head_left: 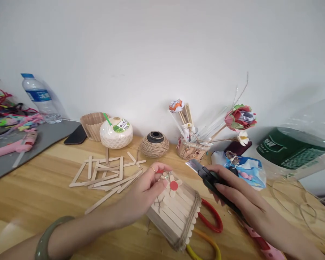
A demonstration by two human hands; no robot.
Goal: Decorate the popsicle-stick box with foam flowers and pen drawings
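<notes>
My left hand grips the far end of a popsicle-stick box, its thumb on top near the stick flowers. One flower has a red round centre, and twine runs around the box's near right edge. Held in my right hand is a black utility knife, its blade pointing left, above and to the right of the box and apart from it. Red-handled and yellow-handled scissors lie partly under the box. A pink tool lies under my right wrist.
Loose sticks lie at left. Behind stand a stick cup, a white coconut, a twine spool and a basket of paper flowers. A large bottle is at right; a phone lies at back left.
</notes>
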